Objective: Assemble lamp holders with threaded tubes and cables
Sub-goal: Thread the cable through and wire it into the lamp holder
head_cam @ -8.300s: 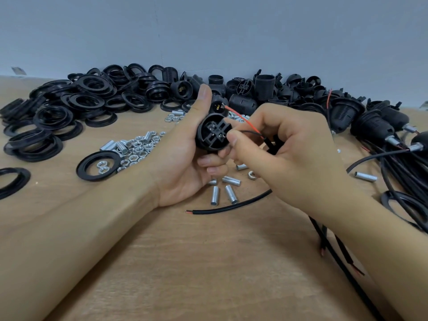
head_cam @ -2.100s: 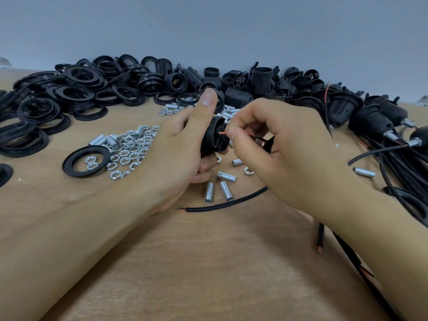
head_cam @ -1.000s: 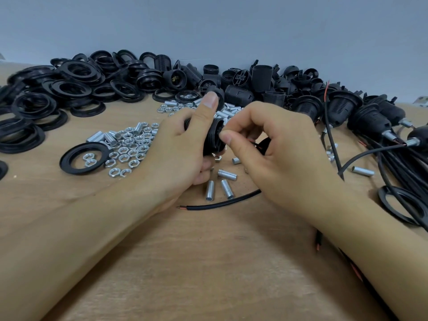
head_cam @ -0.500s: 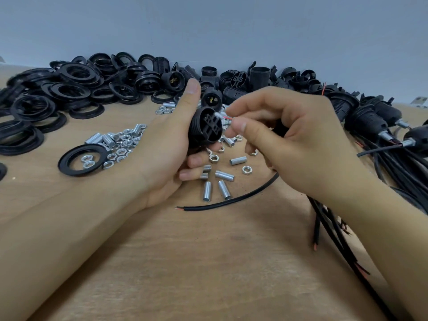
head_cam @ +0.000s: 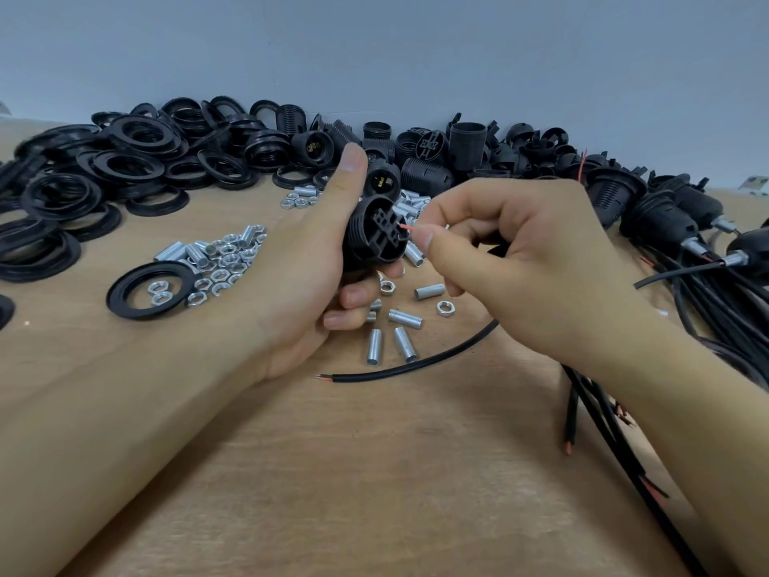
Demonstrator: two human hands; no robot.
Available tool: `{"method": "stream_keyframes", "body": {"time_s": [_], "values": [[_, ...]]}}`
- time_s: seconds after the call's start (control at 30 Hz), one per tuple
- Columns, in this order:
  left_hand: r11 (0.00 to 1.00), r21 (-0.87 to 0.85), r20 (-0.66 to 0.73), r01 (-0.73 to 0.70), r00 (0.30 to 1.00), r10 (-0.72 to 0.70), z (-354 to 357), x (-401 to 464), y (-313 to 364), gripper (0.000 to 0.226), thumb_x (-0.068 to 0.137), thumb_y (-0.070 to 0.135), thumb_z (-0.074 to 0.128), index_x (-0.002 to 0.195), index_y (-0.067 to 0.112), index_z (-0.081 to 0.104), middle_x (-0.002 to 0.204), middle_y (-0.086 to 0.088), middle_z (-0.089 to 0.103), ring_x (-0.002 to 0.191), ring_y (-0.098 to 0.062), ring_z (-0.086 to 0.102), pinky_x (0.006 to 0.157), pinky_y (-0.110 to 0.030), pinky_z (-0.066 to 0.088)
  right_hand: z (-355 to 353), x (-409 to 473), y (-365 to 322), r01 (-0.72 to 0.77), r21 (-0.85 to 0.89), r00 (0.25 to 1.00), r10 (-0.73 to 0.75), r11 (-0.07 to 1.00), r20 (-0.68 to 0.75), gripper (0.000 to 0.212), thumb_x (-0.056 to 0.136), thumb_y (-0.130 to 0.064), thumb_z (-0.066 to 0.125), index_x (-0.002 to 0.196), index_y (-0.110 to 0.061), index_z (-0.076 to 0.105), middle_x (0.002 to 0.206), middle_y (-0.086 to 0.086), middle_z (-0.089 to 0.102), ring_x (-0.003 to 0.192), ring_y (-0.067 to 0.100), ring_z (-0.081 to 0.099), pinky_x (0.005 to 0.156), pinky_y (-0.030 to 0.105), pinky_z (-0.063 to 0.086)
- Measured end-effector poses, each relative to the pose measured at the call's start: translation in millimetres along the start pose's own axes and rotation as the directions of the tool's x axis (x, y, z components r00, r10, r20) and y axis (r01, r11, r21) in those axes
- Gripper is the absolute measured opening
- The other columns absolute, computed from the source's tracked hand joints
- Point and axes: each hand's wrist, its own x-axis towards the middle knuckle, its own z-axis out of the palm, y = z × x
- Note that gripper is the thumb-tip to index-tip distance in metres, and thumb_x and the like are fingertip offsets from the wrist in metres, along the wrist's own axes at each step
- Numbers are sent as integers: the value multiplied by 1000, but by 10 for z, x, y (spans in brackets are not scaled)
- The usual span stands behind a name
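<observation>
Pinching a red wire (head_cam: 407, 228) between thumb and forefinger, right hand (head_cam: 516, 260) curled tight, wire tip right at the ribbed end of a black lamp holder (head_cam: 376, 235); gripping that holder, left hand (head_cam: 303, 276), thumb up along its far left side, lower fingers curled under it, above the wooden table (head_cam: 374, 472); lying just near of the hands, loose threaded tubes (head_cam: 401, 326) and a few nuts (head_cam: 445, 308), scattered on the wood; curving near of those, a black cable (head_cam: 416, 366), bare red end pointing left; heaped further left, more nuts and tubes (head_cam: 220, 256) beside a black ring (head_cam: 152, 289), two nuts resting inside it; piled along the far left, many black rings (head_cam: 104, 177); stacked along the far edge against the grey wall (head_cam: 374, 47), black holder parts (head_cam: 449, 156); lined up at far right, finished holders (head_cam: 661, 218) with metal tubes and cables (head_cam: 707, 293) trailing toward the near right.
</observation>
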Motion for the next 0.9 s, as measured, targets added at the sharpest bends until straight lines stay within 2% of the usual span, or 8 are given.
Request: {"method": "stream_keyframes", "body": {"time_s": [0.07,0.2,0.3,0.43,0.7,0.9], "values": [[1000,7,-4,-3,1000,3,-3,0,-7,62,94,68,38,73,13,59,63,-5,56,41,-11,29,35,-14,20,8,-3,5,9,-10,1000,-9,1000,-1,14,89,-11,67,77,-16,69,55,8,60,49,26,56,49,23,45],[999,39,22,-18,1000,17,3,-1,-13,63,93,69,37,66,16,60,63,-5,55,40,-11,29,35,-14,21,3,-10,7,-3,-30,1000,3,1000,-2,13,89,-13,67,76,-16,69,54,11,58,40,14,48,45,8,34],[997,66,25,-29,999,28,11,-9,-12,65,93,69,37,60,19,61,61,-4,54,40,-12,28,36,-14,21,15,-16,7,-4,-62,1000,3,998,-10,14,87,-12,67,74,-16,68,52,10,58,42,14,47,48,5,35],[995,90,11,-52,999,51,31,-11,-25,66,95,68,37,57,19,61,58,-5,53,40,-14,27,37,-14,21,23,-16,8,-16,-74,1000,14,997,-21,16,85,-13,68,70,-17,67,51,9,59,48,21,51,50,6,37],[996,74,3,-53,999,53,17,-8,-30,64,95,67,38,57,20,60,58,-5,53,39,-12,27,36,-13,19,34,-10,19,7,-118,1000,-7,993,1,17,87,-18,67,70,-20,65,52,4,62,48,19,54,50,8,39],[994,91,-10,-66,998,67,25,-12,-39,65,95,67,37,57,19,59,58,-5,53,39,-13,27,37,-14,21,62,-30,23,48,-134,996,-57,990,-63,13,88,-18,67,75,-17,66,53,0,62,51,16,56,53,9,39]]}}
